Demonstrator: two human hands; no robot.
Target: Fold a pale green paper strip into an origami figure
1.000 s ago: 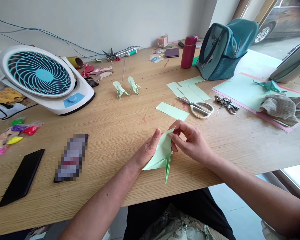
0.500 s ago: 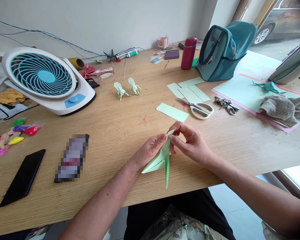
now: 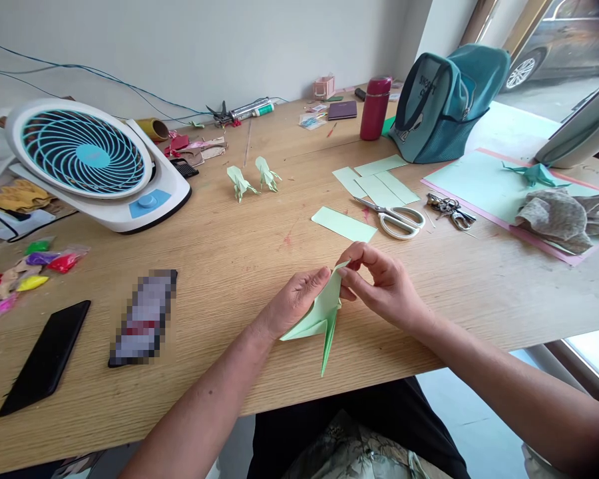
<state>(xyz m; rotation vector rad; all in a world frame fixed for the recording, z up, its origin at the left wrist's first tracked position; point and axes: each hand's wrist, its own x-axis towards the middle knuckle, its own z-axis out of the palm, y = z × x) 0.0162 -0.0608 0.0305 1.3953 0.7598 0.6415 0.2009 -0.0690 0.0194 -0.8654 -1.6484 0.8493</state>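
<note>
A folded light green paper [image 3: 325, 309] is held between my two hands above the table's near edge. It has a narrow pointed flap hanging down and a wider wing-like part to the left. My left hand [image 3: 299, 298] grips its left side, thumb on top and fingers hidden behind. With thumb and index finger, my right hand [image 3: 379, 283] pinches the thin upper tip. Just beyond the hands lie a green paper strip [image 3: 344, 223] and scissors [image 3: 399, 221] with white handles. Two small folded paper figures [image 3: 253, 178] stand farther back.
A white fan [image 3: 94, 166] stands at the left, with a black slab [image 3: 44, 356] and a blurred phone-like object [image 3: 144, 318] nearer. Toward the back right are a red flask [image 3: 376, 110], a teal backpack [image 3: 442, 110], paper strips [image 3: 379, 183], keys [image 3: 452, 209] and a grey cloth [image 3: 554, 216].
The folded paper has turned slightly, its hanging point swinging left. My right hand keeps its pinch at the upper tip, and my left hand has barely moved.
</note>
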